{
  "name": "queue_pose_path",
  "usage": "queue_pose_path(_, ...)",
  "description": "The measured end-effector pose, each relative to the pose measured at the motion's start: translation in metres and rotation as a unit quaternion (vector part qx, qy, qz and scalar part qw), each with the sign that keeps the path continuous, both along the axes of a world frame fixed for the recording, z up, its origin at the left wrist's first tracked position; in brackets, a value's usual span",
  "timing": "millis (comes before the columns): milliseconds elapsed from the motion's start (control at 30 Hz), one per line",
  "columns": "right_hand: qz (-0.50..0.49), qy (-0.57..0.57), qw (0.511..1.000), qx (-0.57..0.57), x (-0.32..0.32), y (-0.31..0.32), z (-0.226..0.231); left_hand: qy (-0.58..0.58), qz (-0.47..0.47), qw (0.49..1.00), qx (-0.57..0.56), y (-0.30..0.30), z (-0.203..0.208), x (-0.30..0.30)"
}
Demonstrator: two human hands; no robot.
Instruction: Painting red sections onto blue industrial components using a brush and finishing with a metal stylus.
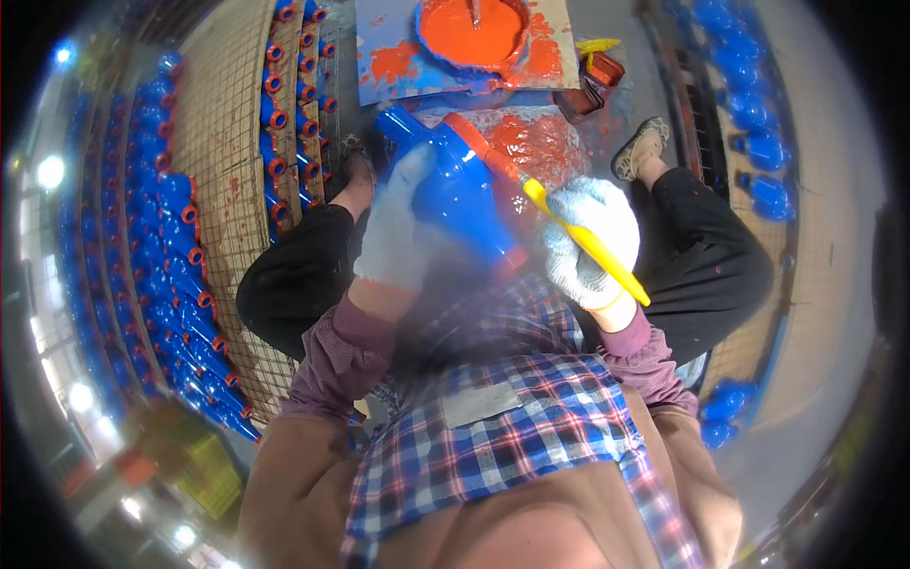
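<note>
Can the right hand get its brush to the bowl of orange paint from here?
Probably yes. The right hand holds the yellow-handled brush, and the bowl looks open on top, ahead and leftward. The blue fitting in the left hand sits close beside the path.

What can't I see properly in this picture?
All in the head view:
Left hand: some fingers are hidden behind the blue piece.
Yellow-handled brush: its bristles are hard to tell from the red around them.
Paint bowl: its far side is cut off by the top edge.
Yellowish thing, lower left: too blurred.
</note>
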State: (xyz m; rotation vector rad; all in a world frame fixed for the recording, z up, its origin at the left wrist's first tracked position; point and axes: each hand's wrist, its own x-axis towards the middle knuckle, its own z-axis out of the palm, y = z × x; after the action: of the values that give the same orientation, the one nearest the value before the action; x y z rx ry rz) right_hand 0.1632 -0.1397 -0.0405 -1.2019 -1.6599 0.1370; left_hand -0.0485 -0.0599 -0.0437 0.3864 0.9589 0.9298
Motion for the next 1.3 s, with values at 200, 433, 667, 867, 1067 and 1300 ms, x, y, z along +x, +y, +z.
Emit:
queue_pose_path(200, 0.041, -0.106, 0.994, -0.005, 0.015, -0.004, -0.010, -0.261, -0.084, 0.959, -0.066, 0.015, -0.016, -0.009)
queue_pose_path(433, 0.074, -0.082, 0.994, 0.013, 0.033, 0.000, 0.016, -0.267, -0.213, 0.940, 0.008, 0.034, -0.013, -0.026)
queue_pose_path(667, -0.109, 0.065, 0.986, -0.112, 0.048, 0.086, 0.030, 0.440, -0.274, 0.756, 0.400, 0.036, 0.026, -0.027)
queue_pose_path(867, -0.053, 0.060, 0.962, -0.263, 0.045, 0.148, -0.001, 0.649, -0.342, 0.369, 0.571, 0.026, 0.040, -0.023)
queue_pose_path(1067, 0.003, 0.000, 0.975, -0.223, 0.027, 0.134, -0.010, 0.644, -0.393, 0.282, 0.593, 0.026, 0.049, -0.022)
queue_pose_path(1300, 0.019, -0.005, 0.999, -0.042, 0.015, 0.084, 0.006, 0.615, -0.432, 0.382, 0.538, 0.035, 0.056, -0.023)
